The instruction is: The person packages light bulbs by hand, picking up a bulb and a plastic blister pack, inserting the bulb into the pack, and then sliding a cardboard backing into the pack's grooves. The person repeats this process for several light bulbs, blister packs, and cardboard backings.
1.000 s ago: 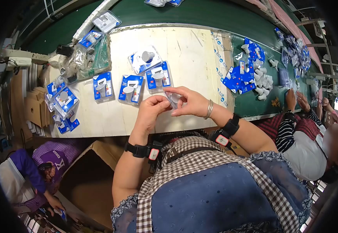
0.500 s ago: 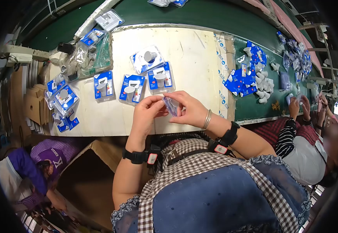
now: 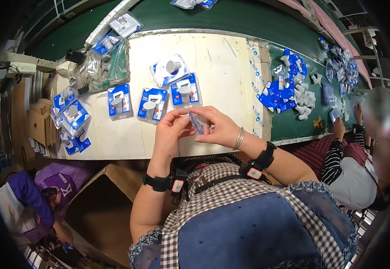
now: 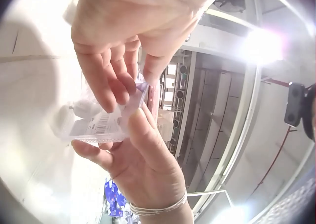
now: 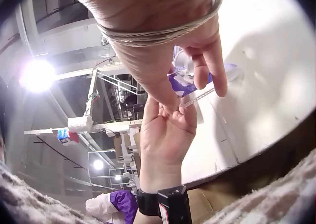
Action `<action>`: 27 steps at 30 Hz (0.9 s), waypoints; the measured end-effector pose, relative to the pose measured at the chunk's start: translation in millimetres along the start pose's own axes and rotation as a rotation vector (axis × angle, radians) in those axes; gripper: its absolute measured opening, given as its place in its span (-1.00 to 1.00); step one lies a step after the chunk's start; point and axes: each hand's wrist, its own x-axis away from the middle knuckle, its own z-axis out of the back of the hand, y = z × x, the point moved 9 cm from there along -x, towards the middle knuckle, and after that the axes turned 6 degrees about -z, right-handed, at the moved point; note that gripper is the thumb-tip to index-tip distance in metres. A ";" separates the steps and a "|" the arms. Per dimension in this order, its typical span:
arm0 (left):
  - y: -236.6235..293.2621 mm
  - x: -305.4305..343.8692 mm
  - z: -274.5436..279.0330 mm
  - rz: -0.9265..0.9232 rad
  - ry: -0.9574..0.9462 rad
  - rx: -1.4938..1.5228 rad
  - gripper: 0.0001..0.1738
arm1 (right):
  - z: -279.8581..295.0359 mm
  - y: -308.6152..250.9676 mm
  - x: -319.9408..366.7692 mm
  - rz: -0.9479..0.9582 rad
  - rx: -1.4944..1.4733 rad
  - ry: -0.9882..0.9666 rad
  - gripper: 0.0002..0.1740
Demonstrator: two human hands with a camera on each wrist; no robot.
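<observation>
A clear blister pack (image 4: 94, 125) with a barcode label is held between both hands above the near edge of the white board. The right hand (image 3: 219, 128), with bangles at its wrist, grips the pack's sides between thumb and fingers. At the pack's edge the left hand (image 3: 168, 134) pinches with thumb and fingertips. In the right wrist view a white round part and blue card (image 5: 185, 88) show inside the pack (image 5: 202, 93). Just beyond the hands lie blue-carded packs (image 3: 185, 92), (image 3: 152, 104) holding white cup-shaped pieces.
Another pack (image 3: 119, 102) and a small pile (image 3: 73, 117) lie to the left on the white board (image 3: 222, 67). Blue cards (image 3: 278, 94) and white pieces (image 3: 303, 101) cover part of the green surface at right. People work at both sides; a cardboard box (image 3: 125, 179) stands below.
Compared with a second ago, both hands are slightly lower and the pack is turned more edge-on. The person at the right has moved their hands apart.
</observation>
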 end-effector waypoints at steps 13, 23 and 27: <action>3.5 -11.7 -9.8 -0.115 0.012 0.064 -0.81 | 7.0 5.8 1.6 -0.060 -0.186 -0.042 -0.17; 92.7 64.1 -133.3 -0.660 -0.368 -0.743 -0.77 | 37.1 -42.9 103.3 -0.112 -0.866 -0.272 -0.17; 100.8 105.9 -184.6 -0.875 -0.520 -0.872 -0.70 | 48.9 -57.5 153.0 -0.124 -0.835 -0.253 -0.16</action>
